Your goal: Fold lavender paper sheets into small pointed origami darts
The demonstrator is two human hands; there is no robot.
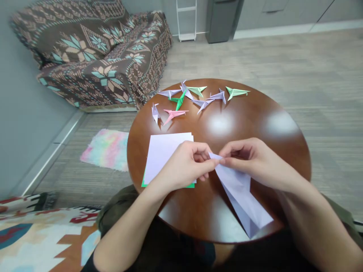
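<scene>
Near the tabletop's front edge, right of its middle, I see a lavender sheet slanting with its wide end towards that edge; the left hand and right hand meet at its narrow tip, fingertips of both pinched on it. It looks only part-folded, with long creases in and the shaping unfinished, though the fingers hide the tip's finer folds. By the left edge lies a flat stack, lavender over green, apparently unworked; the left hand and wrist cover part of it from sight. Beyond, nine folded figures, lavender, green, pale green and one pink, cluster along the far edge, seemingly done. Off the table are a pastel rug and, farther, a draped sofa.
</scene>
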